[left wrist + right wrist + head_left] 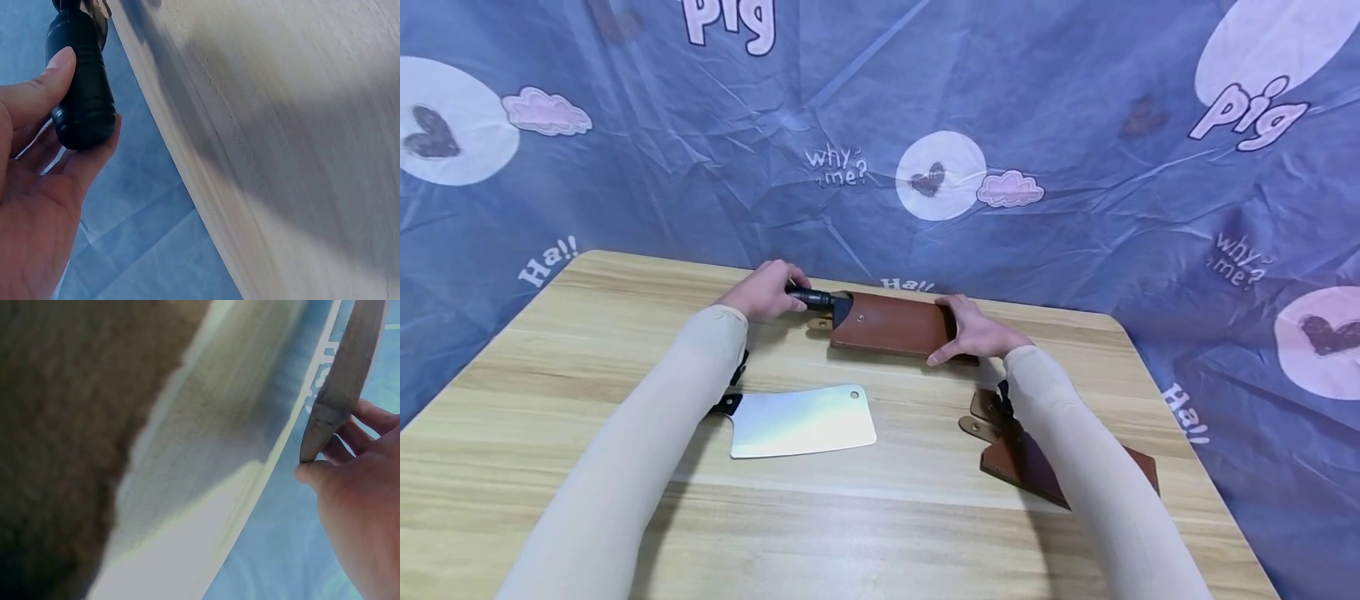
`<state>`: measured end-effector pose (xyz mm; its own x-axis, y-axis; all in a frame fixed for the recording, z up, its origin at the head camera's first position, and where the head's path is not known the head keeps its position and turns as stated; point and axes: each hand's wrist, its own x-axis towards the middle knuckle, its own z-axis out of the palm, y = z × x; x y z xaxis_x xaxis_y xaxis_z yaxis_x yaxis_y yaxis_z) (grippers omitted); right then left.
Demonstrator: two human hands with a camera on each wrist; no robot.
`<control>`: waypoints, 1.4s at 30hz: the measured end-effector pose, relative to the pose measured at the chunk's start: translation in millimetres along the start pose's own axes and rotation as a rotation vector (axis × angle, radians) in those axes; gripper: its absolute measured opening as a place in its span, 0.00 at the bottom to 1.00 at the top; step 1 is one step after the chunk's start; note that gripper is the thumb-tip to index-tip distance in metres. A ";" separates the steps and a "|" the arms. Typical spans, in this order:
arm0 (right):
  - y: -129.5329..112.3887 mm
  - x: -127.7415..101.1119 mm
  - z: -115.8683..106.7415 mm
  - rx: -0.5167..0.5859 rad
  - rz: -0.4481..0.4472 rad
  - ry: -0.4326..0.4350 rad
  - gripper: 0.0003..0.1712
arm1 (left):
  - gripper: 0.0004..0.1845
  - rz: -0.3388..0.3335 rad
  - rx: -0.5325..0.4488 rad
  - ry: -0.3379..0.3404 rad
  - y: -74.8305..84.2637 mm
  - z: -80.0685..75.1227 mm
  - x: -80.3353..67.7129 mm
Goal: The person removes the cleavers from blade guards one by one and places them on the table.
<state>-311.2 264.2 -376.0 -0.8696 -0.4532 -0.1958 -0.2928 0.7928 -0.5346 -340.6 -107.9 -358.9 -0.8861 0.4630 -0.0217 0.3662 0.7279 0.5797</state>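
The black handle [81, 81] is gripped between the curled fingers and thumb of the left hand [765, 291], while the far end of the brown sheath [891, 325] is clasped by the right hand [973, 330]. The sheathed knife lies near the table's [550, 367] far edge. The step in hand is judged to be drawing or seating the blade; a straight pull or push along the sheath is called for next, the sheath being held steady. A bare cleaver [801, 421] and a second sheath [1037, 458] lie nearer

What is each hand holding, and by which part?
Left hand grips the black handle of the sheathed knife. Right hand holds the far end of its brown leather sheath, thumb and fingers pinching the edge.
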 end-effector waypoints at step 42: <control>0.4 -12.3 -7.0 0.010 0.016 0.002 0.69 | 0.18 0.028 -0.026 -0.004 5.0 -0.2 -3.2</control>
<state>-303.4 272.9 -368.1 -0.8750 -0.4397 -0.2026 -0.2749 0.7957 -0.5397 -335.9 -105.9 -355.8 -0.8745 0.4850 -0.0088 0.3829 0.7012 0.6014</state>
